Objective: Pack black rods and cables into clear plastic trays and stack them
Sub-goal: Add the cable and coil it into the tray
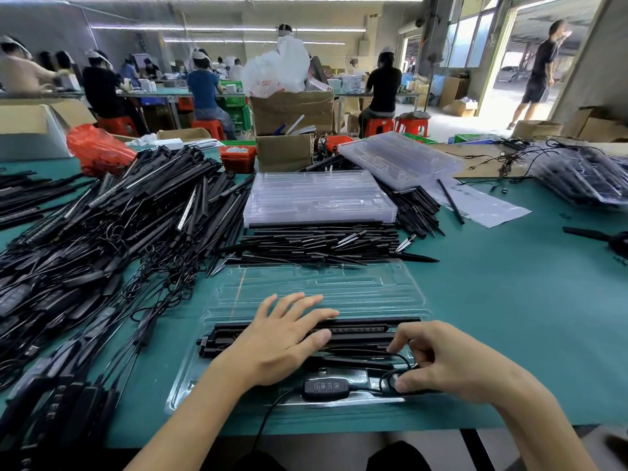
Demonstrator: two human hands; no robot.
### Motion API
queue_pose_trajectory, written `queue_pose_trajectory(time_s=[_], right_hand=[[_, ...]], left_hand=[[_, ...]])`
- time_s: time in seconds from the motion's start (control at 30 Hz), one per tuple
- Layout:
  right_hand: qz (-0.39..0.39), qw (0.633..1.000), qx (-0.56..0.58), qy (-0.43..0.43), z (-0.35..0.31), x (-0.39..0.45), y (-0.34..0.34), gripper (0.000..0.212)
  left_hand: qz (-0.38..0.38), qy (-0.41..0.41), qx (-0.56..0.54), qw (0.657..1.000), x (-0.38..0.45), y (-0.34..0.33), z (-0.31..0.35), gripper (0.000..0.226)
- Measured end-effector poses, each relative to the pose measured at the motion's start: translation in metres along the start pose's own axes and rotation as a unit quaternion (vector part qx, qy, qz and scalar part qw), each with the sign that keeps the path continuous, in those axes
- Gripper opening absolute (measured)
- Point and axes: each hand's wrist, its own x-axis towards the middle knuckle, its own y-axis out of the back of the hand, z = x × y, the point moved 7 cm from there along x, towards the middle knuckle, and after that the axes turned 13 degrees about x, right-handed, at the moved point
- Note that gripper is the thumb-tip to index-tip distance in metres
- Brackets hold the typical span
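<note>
A clear plastic tray (316,287) lies open on the green table in front of me. Black rods (356,329) lie across its near half. My left hand (282,341) presses flat on the rods with fingers spread. Beside it, my right hand (438,362) pinches a coiled black cable (397,363) at the tray's right end. A black controller with buttons (326,389) sits in the tray's front slot, its cord running off the table edge.
A large heap of black rods and cables (102,232) fills the left. Short black spikes (316,243) lie behind the tray, then a stack of clear trays (319,195). More trays (401,158) and packed trays (581,178) sit at the right. Cardboard boxes (289,130) stand behind.
</note>
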Motion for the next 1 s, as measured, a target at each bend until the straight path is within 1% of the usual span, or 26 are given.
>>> queue_pose_trajectory(time_s=[0.13,0.3,0.43,0.53,0.63,0.8,0.9,1.0], right_hand=[[-0.020,1.000,-0.012,-0.014,0.000,0.007,-0.007,0.027],[-0.053,0.998,-0.009,-0.040,0.001,0.012,-0.011,0.030],[-0.065,0.997,-0.011,-0.038,0.000,0.013,-0.013,0.033],[-0.062,0.997,-0.023,-0.028,-0.002,0.013,-0.014,0.032],[-0.044,0.999,-0.025,-0.010,-0.005,0.011,-0.012,0.027],[-0.011,1.000,-0.023,0.016,-0.009,0.012,-0.011,0.029],[-0.019,1.000,-0.019,0.011,-0.005,0.011,-0.013,0.018],[-0.015,1.000,-0.019,0.017,-0.005,0.012,-0.012,0.015]], left_hand=[[-0.002,-0.001,0.038,0.999,0.002,-0.002,0.000,0.053],[-0.001,-0.004,0.033,0.999,0.000,0.000,0.001,0.053],[0.015,-0.002,0.029,0.999,0.000,0.001,0.002,0.054],[0.030,0.000,0.022,0.999,0.000,0.002,0.002,0.057],[0.054,0.007,0.008,0.998,0.000,0.006,0.002,0.059],[0.073,0.010,0.029,0.997,-0.001,0.008,0.002,0.053],[0.067,0.015,-0.003,0.998,-0.001,0.011,0.000,0.056],[0.064,0.036,-0.069,0.995,0.000,0.022,-0.006,0.065]])
